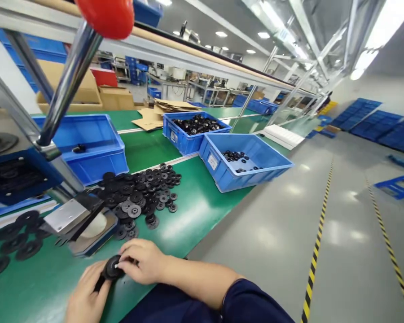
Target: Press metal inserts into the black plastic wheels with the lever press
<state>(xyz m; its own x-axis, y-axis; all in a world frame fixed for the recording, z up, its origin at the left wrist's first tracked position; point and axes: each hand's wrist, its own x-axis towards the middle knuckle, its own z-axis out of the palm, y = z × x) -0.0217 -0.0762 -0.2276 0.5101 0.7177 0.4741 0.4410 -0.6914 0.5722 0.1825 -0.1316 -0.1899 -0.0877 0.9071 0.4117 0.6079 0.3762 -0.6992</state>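
Both my hands meet at the near edge of the green table (195, 215) on one black round disc part (111, 268). My left hand (85, 296) grips the disc from below. My right hand (144, 260) pinches at its centre, where a small pale piece shows. Just beyond lies a heap of black discs and small wheels (138, 195). A press with a metal plate (65, 215) and a steel lever with a red knob (106, 15) stands at the left.
Three blue bins sit on the table: one nearly empty (87, 143), one full of black parts (195, 130), one with a few parts (245, 163). Larger black discs (15, 242) lie at the left. Flat cardboard (161, 112) lies behind. Grey floor with yellow-black tape (318, 242) runs along the right.
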